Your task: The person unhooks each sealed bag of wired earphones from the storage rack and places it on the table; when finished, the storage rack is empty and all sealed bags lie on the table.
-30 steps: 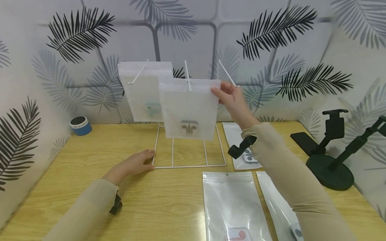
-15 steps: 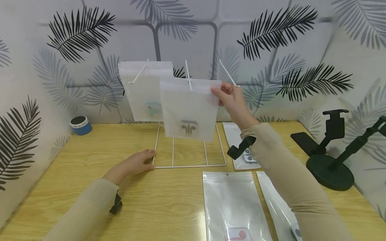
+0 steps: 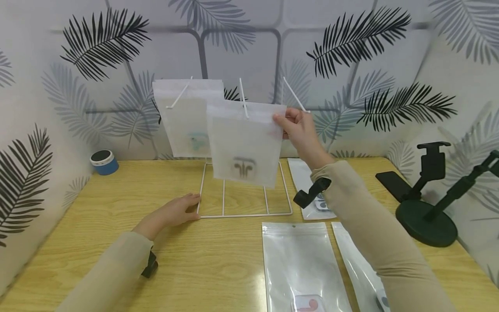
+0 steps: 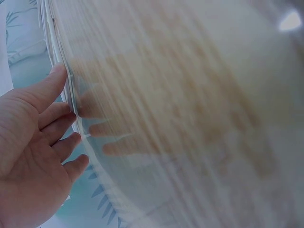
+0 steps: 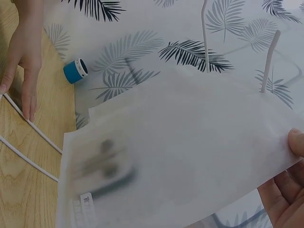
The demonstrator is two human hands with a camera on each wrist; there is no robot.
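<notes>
In the head view, a white frosted zip bag hangs at the middle hook of a white wire rack, and dark earphones show faintly through its lower part. My right hand pinches the bag's upper right corner, thumb in front; in the right wrist view the bag stretches away from my fingertips. At the rack's front left corner rests my left hand. Its thumb and extended fingers touch the base wire, also in the left wrist view. Another frosted bag hangs on the left hook, partly covered by the first.
The right hook carries no bag. Flat on the table lie more zip bags with earphones: one behind my right forearm, one in front, one at right. A blue cylinder and black stand flank them.
The middle bag's lower right corner has swung slightly downward. My right hand keeps its pinch on the bag, and my left hand has stayed at the rack's corner.
</notes>
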